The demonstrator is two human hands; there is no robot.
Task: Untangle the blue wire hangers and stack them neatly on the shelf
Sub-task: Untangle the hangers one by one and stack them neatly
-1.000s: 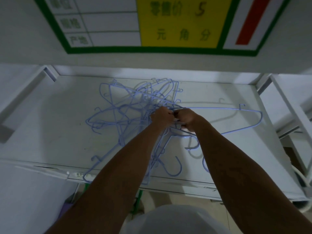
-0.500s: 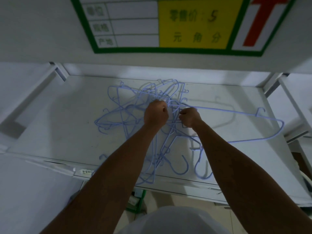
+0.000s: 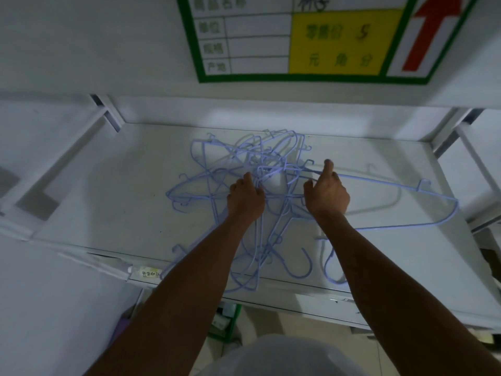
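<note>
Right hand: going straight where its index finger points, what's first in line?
No hanger: beyond the right hand is bare shelf, then its back wall. The hanger tangle lies left of that line. Depth unclear.

The hangers [image 3: 271,169] are thin wire with a smooth, light blue coat that shines a little. The shelf [image 3: 122,207] looks like white painted metal, flat and matt, with some dull smudges. The sign [image 3: 344,42] above looks smooth and printed.

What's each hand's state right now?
Left hand: grips wires in the hanger tangle.
Right hand: index finger straight over the outlying hanger; grip cannot be told.
</note>
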